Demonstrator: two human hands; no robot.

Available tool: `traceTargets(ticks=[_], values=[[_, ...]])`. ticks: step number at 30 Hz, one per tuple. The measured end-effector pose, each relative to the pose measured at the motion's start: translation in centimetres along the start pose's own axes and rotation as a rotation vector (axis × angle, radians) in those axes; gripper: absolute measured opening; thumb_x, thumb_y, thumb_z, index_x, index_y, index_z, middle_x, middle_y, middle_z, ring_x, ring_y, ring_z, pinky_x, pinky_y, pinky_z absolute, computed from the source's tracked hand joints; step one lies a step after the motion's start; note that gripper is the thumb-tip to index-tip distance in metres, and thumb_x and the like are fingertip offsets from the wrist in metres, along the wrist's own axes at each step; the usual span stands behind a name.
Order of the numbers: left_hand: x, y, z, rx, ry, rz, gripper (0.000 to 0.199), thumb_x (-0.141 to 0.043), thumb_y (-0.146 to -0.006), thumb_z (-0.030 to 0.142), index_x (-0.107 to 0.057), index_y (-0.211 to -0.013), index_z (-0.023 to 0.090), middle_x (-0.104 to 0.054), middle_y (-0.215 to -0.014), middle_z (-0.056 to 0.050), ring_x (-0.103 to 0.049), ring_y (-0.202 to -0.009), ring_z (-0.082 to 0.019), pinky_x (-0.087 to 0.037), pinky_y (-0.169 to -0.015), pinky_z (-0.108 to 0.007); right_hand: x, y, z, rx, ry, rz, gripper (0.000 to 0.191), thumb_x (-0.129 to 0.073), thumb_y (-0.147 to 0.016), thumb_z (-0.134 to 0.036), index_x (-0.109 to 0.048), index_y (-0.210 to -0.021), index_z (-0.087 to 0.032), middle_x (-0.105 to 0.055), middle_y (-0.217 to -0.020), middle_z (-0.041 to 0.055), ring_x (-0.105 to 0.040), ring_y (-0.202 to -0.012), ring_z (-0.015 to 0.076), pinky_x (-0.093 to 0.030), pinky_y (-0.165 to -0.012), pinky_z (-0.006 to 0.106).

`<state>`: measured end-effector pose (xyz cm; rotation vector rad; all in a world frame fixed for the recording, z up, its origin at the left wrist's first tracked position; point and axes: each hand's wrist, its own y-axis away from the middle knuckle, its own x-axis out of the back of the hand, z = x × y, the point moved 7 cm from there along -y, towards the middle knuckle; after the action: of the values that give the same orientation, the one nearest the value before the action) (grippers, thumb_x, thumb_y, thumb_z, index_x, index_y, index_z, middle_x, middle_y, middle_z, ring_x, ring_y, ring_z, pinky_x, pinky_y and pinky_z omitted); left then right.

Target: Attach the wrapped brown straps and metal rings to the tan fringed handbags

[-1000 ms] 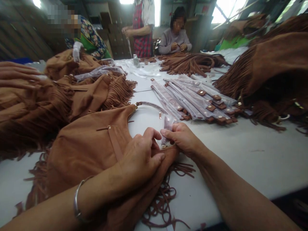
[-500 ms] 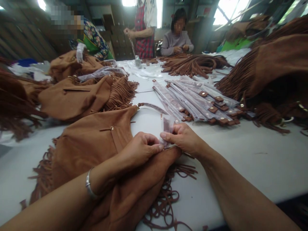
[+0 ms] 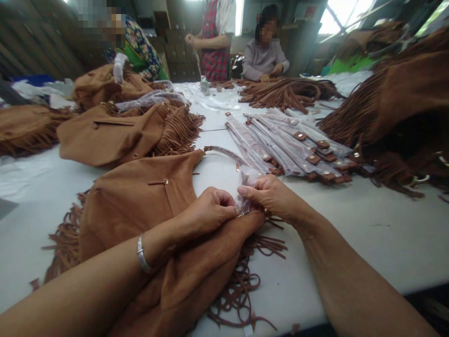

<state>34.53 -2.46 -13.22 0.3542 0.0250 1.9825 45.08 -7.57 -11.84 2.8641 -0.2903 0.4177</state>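
Note:
A brown fringed bag (image 3: 136, 210) lies before me, its zip pocket facing up and its fringe hanging over the white table (image 3: 354, 224). My right hand (image 3: 271, 194) pinches the clear plastic wrap (image 3: 247, 180) around the strap's end, at the bag's right corner. Against the same spot, my left hand (image 3: 210, 206) has its thumb and fingers pressed together; what lies between them is too small to make out. The wrapped strap (image 3: 224, 150) curves from the bag's upper corner towards my right hand.
Several plastic-wrapped straps (image 3: 280, 140) lie beyond my right hand. More brown bags (image 3: 108, 133) rest at the left, and a large fringed bag (image 3: 410, 93) at the right. Brown fringe strips (image 3: 287, 93) lie farther back, near a seated person (image 3: 263, 58) and two other people.
The plastic wrap at the strap's end is more crumpled and bent. My hands stay close together, shifted very slightly. At the far left, a brown bag has settled flatter on the table.

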Motion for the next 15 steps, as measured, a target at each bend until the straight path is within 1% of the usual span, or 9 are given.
traceTargets(ticks=[2,5,8,10,12,13,15], values=[[0.0,-0.1,-0.2,0.005,0.014,-0.004,0.022,-0.055,-0.067,0.027,-0.046,-0.051,0.014,-0.034,-0.045,0.006,-0.024,-0.044,-0.004,-0.016,-0.042,-0.020,0.0,0.0,0.0,0.012,0.008,0.002,0.038,-0.058,-0.072,-0.047,-0.055,-0.059,-0.011,-0.047,-0.049,-0.0010,-0.035,-0.041,0.0070,-0.023,-0.039,0.020],[0.4,-0.2,-0.6,0.047,0.071,0.004,0.019,-0.058,-0.065,0.027,-0.049,-0.055,0.014,-0.038,-0.047,0.006,-0.027,-0.044,-0.005,-0.018,-0.043,-0.020,0.2,0.0,-0.3,0.063,0.029,0.080,0.036,-0.052,-0.076,-0.044,-0.055,-0.060,-0.011,-0.047,-0.050,-0.0006,-0.038,-0.044,0.0084,-0.027,-0.041,0.020],[0.4,-0.1,-0.4,0.075,0.145,-0.008,0.015,-0.063,-0.062,0.025,-0.056,-0.069,0.014,-0.044,-0.054,0.006,-0.032,-0.047,-0.005,-0.022,-0.044,-0.019,0.1,-0.1,-0.6,0.105,0.066,0.094,0.035,-0.051,-0.076,-0.043,-0.056,-0.063,-0.011,-0.046,-0.054,-0.0005,-0.038,-0.047,0.0089,-0.028,-0.043,0.020],[-0.1,0.0,-0.1,0.093,0.224,-0.074,0.019,-0.063,-0.063,0.025,-0.059,-0.077,0.014,-0.048,-0.057,0.005,-0.034,-0.047,-0.005,-0.023,-0.045,-0.019,-0.1,-0.2,-0.8,0.120,0.087,0.074,0.035,-0.051,-0.076,-0.043,-0.057,-0.065,-0.010,-0.047,-0.055,0.0000,-0.038,-0.048,0.0093,-0.028,-0.043,0.021],[-0.5,0.3,0.0,0.137,0.280,-0.125,0.018,-0.063,-0.064,0.028,-0.059,-0.074,0.013,-0.049,-0.057,0.004,-0.035,-0.047,-0.005,-0.023,-0.045,-0.020,-0.1,-0.1,-1.0,0.135,0.094,0.087,0.035,-0.051,-0.077,-0.042,-0.057,-0.065,-0.010,-0.048,-0.055,0.0001,-0.040,-0.048,0.0097,-0.029,-0.043,0.021],[-0.6,0.4,0.0,0.158,0.293,-0.128,0.018,-0.063,-0.064,0.029,-0.059,-0.070,0.013,-0.050,-0.056,0.003,-0.035,-0.047,-0.006,-0.022,-0.045,-0.020,0.0,-0.1,-1.1,0.142,0.097,0.107,0.035,-0.051,-0.077,-0.042,-0.056,-0.064,-0.011,-0.048,-0.054,0.0001,-0.040,-0.047,0.0097,-0.028,-0.042,0.021],[-0.4,0.5,-0.1,0.180,0.296,-0.097,0.020,-0.065,-0.062,0.031,-0.057,-0.062,0.013,-0.048,-0.053,0.003,-0.034,-0.046,-0.006,-0.022,-0.046,-0.021,0.3,0.0,-1.2,0.146,0.108,0.144,0.035,-0.052,-0.078,-0.042,-0.053,-0.060,-0.012,-0.046,-0.050,-0.0007,-0.039,-0.044,0.0091,-0.027,-0.041,0.020]])
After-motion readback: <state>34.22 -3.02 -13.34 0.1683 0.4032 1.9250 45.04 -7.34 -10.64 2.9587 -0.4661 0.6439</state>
